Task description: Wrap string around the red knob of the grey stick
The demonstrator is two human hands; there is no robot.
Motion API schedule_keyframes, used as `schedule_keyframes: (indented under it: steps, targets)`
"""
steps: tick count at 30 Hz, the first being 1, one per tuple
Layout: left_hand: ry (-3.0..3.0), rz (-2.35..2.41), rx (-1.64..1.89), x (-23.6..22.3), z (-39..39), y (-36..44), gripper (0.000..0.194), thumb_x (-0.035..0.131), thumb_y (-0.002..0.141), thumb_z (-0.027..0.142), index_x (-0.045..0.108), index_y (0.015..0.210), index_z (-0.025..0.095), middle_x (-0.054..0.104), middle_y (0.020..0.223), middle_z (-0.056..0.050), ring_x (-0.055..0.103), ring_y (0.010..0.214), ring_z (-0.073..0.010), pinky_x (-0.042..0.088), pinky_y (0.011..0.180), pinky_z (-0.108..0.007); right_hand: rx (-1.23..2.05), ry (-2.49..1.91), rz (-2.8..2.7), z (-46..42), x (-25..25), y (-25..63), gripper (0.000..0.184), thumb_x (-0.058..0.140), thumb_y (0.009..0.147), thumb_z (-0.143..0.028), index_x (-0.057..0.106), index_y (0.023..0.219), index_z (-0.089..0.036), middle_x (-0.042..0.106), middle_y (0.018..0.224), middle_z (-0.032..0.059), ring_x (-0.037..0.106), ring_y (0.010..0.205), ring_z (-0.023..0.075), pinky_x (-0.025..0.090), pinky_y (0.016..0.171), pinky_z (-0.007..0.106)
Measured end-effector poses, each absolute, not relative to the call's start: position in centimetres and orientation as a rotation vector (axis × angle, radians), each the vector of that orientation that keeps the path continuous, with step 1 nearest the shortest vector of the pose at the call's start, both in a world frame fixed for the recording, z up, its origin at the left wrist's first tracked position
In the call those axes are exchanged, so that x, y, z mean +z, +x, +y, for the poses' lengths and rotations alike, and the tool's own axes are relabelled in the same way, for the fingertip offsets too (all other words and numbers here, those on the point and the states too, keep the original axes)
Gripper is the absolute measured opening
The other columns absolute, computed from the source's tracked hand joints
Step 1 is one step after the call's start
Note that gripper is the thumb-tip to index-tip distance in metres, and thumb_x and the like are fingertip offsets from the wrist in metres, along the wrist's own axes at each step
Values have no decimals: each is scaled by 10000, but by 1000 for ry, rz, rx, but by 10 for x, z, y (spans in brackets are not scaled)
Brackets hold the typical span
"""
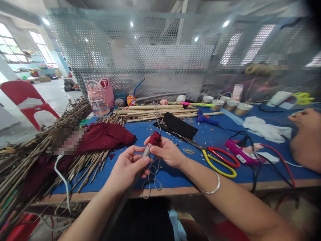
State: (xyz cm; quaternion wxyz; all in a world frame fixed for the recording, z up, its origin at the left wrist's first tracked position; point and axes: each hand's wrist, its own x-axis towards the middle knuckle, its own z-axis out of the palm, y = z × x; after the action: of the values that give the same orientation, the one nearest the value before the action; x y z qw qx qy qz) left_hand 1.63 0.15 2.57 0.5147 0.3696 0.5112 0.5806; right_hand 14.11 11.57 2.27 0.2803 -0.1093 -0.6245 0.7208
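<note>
black felt (180, 125), perhaps, and scissors (202, 147) near hands (169, 153)

Scissors (205, 148) on table (175, 182), right of hands (169, 153); cloth (107, 134) left; glue gun (200, 116) behind scissors.

Matt cloth bundle (155, 138), glossy plastic scissor handles (210, 148)

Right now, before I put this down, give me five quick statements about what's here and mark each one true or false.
1. The left hand and right hand are both on the stick with dark red cloth at its end. True.
2. The right hand holds the scissors. False: they lie on the table.
3. The glue gun is blue. True.
4. A bracelet circles the left wrist. False: it circles the right one.
5. The chair is green. False: it is red.
</note>
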Motion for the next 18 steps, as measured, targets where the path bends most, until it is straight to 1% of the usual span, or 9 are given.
schedule_keyframes:
  steps: [3,5,7,9,11,13,15,18]
  targets:
    - [730,930,1273,26,14,10,361,711,707,404,534,919,171,684,737,-37,530,388,-76,388,354,-169,1942,-289,-1660,118,24,144,392,720,722,-450,547,909,-153,493,651,-47,377,495,50,288,468,196]
    - [704,911,1249,25,18,11,357,681,727,431,537,913,162,673,732,-38,525,388,-70,378,345,-160,1897,-328,-1660,120,23,143,370,706,734,-456,538,864,-153,487,651,-44,383,514,54,296,481,197]
    - [765,1077,1330,22,17,16,349,660,756,425,532,950,165,661,741,-29,568,459,-86,432,402,-172,1851,-369,-1673,122,22,141,369,709,727,-458,530,829,-151,513,686,-32,430,570,67,340,530,205]
    - [913,1329,1441,20,12,20,367,667,763,393,533,1028,177,646,761,-12,590,536,-100,471,470,-190,1833,-389,-1701,123,20,138,377,722,710,-455,529,809,-148,535,710,-26,464,623,79,379,594,218]
    - [1069,1509,1495,19,6,23,426,673,764,365,543,1134,198,640,790,-3,568,548,-94,464,485,-193,1853,-382,-1719,122,19,135,392,732,693,-463,535,817,-147,556,724,-20,489,660,92,403,646,235]
    - [1155,1549,1485,18,3,22,470,655,780,360,555,1214,209,643,814,-8,539,528,-86,445,473,-196,1885,-356,-1717,121,18,133,403,730,691,-471,542,845,-149,578,752,-9,514,691,104,417,671,246]
    - [1143,1513,1464,18,2,19,495,633,796,373,557,1253,198,639,792,-10,513,492,-79,423,438,-195,1885,-345,-1686,119,18,133,403,734,694,-454,543,882,-153,583,777,-5,516,685,99,414,648,235]
    - [1050,1392,1457,20,5,12,523,639,793,383,540,1259,167,644,760,-14,500,449,-73,417,396,-192,1849,-368,-1653,118,18,134,384,735,709,-414,546,923,-156,552,761,-17,461,599,70,361,536,203]
